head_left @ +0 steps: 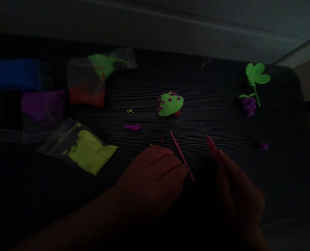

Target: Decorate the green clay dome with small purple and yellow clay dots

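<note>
My right hand (240, 195) grips a pink modelling-clay knife (214, 150), its blade pointing up and left over the table. My left hand (155, 174) is curled palm down with the fingers closed; whatever they hold, if anything, is hidden. Right at its fingertips is a thin pink modelling stick (179, 150), and contact between them is unclear. Above the hands stands a clay mushroom (170, 105) with a green cap, purple and yellow dots, and a bit of red beneath. A purple clay strip (132, 127) and a tiny purple ball (200, 124) lie nearby.
At the left lie bags of yellow clay (92, 151), purple clay (42, 106), red clay (87, 96), green clay (104, 66) and blue clay (14, 75). To the right are a green clay flower (256, 74), a purple grape bunch (248, 105) and a purple lump (263, 145). Lighting is dim.
</note>
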### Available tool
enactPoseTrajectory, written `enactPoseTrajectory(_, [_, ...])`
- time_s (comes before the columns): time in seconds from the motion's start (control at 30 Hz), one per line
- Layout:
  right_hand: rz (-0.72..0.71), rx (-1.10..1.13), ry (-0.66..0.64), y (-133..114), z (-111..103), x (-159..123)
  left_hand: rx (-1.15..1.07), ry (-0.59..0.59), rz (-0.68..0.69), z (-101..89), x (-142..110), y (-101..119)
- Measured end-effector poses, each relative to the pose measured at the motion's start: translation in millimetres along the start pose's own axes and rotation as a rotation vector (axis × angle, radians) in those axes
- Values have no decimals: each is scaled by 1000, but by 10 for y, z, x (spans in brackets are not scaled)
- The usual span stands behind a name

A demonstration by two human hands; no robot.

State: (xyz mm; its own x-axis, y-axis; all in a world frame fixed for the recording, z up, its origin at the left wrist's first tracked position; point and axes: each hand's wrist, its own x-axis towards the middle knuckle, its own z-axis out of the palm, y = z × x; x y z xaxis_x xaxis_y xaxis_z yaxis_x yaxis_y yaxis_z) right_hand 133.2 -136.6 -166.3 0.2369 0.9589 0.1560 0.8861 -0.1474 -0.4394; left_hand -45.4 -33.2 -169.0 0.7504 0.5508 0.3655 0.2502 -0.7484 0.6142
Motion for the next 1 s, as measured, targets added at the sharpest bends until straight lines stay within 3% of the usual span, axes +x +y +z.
enactPoseTrajectory(0.17, [41,-6,55,40,-9,10,-8,-29,7,-5,-33,-12])
enactPoseTrajectory(0.43, [-243,26,47,187,-73,31,-25,18,3,44,-51,-61])
enactPoseTrajectory(0.57, [-380,49,51,187,-132,57,-1,155,-33,-2,3,-25])
enactPoseTrajectory(0.7, [-444,67,45,152,-86,79,67,259,-105,-47,48,24])
enactPoseTrajectory(1.0, [-515,102,38,154,-3,71,91,239,-84,-9,22,-11])
